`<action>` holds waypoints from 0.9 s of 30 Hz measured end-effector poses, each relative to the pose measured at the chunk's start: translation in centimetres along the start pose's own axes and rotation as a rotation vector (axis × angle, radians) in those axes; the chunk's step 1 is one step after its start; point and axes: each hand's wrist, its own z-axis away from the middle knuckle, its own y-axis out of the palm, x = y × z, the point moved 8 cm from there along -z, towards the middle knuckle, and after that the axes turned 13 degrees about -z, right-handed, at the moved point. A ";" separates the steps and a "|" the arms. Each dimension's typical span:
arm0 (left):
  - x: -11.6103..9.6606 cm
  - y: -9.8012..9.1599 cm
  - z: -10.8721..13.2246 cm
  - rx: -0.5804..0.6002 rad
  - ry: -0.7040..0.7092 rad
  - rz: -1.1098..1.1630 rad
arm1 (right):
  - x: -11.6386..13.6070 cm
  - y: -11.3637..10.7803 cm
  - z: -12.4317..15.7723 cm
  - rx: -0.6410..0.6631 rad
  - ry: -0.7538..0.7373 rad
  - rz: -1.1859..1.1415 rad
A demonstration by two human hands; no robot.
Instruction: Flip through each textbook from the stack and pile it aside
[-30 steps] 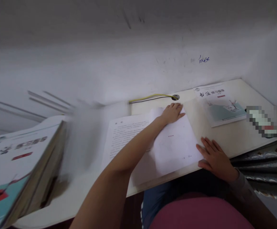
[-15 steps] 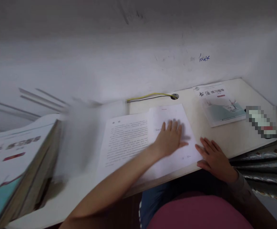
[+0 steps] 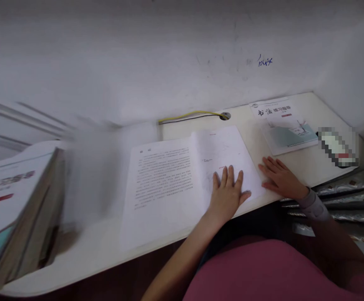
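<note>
An open book (image 3: pixel 163 213) lies on the white desk, its left page printed with text and its right page mostly blank with a few small lines. My left hand (image 3: pixel 226 194) rests palm down on the lower part of the right page, fingers spread. Just right of the book, my right hand (image 3: pixel 282 179) lies flat on the desk near its front edge, fingers stretched and holding nothing. Beyond it is a closed booklet (image 3: pixel 290 129) with a white and teal cover.
A thick stack of booklets (image 3: pixel 9 200) stands at the left. Next to it are blurred pale sheets (image 3: pixel 90 184). Yellow and black cables (image 3: pixel 194 113) run into a desk hole at the back wall. A pixelated object (image 3: pixel 337 146) lies at the right end; patterned fabric (image 3: pixel 351 188) hangs below.
My left hand has slid down the right page towards the near edge, uncovering print there. My right hand stays flat beside the book. The view has shifted slightly.
</note>
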 end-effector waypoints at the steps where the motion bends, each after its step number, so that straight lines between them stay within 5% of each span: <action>1: -0.1 -0.1 -0.1 -0.001 -0.001 0.006 | 0.0 0.0 0.0 -0.001 0.002 0.000; 27: -1.0 0.1 -0.7 0.006 0.040 0.047 | 0.1 0.0 0.0 -0.010 -0.004 -0.009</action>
